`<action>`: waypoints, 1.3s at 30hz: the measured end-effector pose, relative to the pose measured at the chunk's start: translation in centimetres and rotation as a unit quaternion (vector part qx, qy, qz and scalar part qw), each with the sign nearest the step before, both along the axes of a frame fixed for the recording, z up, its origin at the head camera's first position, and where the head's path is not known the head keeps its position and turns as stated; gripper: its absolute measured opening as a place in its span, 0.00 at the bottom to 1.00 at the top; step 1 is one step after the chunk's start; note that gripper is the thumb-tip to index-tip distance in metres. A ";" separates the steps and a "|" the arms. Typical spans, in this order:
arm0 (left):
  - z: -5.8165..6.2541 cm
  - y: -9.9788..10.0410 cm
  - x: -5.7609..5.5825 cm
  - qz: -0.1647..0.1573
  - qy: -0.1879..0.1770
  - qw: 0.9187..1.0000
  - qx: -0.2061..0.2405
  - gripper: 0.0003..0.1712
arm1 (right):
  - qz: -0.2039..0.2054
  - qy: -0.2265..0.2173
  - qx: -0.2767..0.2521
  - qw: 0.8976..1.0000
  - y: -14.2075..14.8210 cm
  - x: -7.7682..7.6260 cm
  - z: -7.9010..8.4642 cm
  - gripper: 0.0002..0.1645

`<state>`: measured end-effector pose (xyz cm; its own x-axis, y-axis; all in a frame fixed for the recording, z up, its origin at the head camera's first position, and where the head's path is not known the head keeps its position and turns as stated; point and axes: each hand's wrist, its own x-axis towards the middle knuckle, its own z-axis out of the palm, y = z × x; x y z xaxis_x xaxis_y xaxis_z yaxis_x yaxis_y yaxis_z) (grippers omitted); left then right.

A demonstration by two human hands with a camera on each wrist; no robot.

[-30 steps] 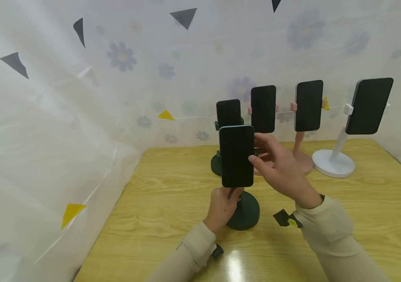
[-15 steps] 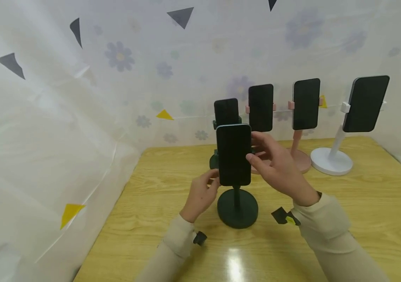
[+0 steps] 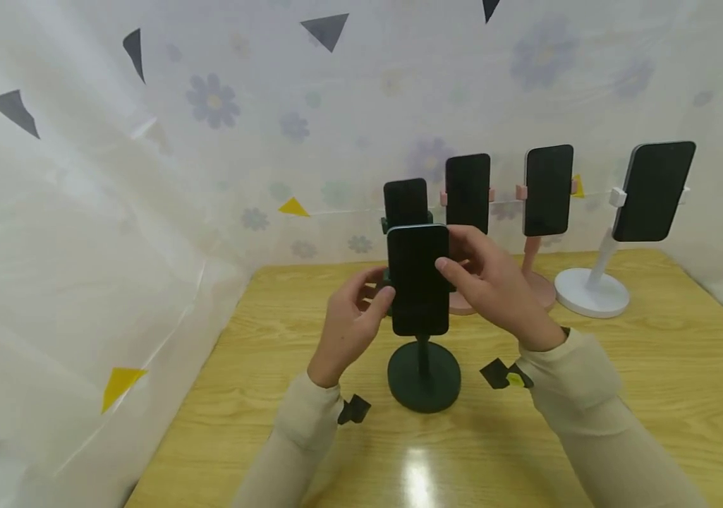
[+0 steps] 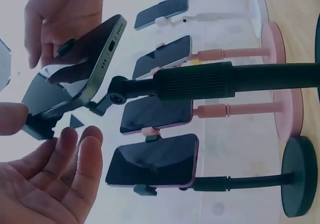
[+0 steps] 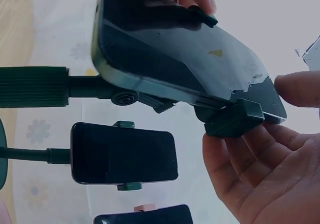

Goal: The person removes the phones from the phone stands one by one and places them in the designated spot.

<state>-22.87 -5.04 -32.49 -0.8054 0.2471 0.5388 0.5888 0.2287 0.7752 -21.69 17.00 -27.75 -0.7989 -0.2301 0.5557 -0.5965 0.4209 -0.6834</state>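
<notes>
A dark phone (image 3: 418, 282) stands upright in the clamp of a dark green phone stand (image 3: 424, 381) at the middle of the table. At its left edge my left hand (image 3: 345, 324) holds the phone and clamp side, thumb at the front edge and fingers behind. My right hand (image 3: 497, 289) grips the upper right side, thumb on the screen and fingers at the back. In the right wrist view those fingers lie against the green clamp arm (image 5: 235, 118). The left wrist view shows the phone's bottom edge (image 4: 107, 52) and the ribbed green stem (image 4: 195, 81).
Behind stand several stands with phones: a green one whose phone (image 3: 407, 201) is partly hidden, two pink ones with phones (image 3: 468, 190) (image 3: 548, 190), and a white stand (image 3: 592, 293) at right. A patterned sheet (image 3: 209, 176) hangs behind the wooden table (image 3: 259, 367).
My left hand has left the stem below the phone and moved up to the phone's left edge. My right thumb has slid slightly up and onto the screen.
</notes>
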 end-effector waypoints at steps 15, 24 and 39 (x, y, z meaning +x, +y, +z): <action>0.6 0.4 -0.8 -0.010 0.052 0.999 -0.014 0.18 | -0.015 -0.027 -0.017 0.999 -1.4 -1.0 0.4 0.24; 0.7 0.1 -0.6 -0.004 0.036 0.999 -0.040 0.17 | -0.024 -0.042 -0.014 0.999 -1.8 -1.1 -0.4 0.23; 0.7 -0.1 -1.1 -0.023 0.106 0.993 -0.038 0.16 | -0.022 -0.028 -0.022 0.999 -1.7 -0.8 -0.1 0.22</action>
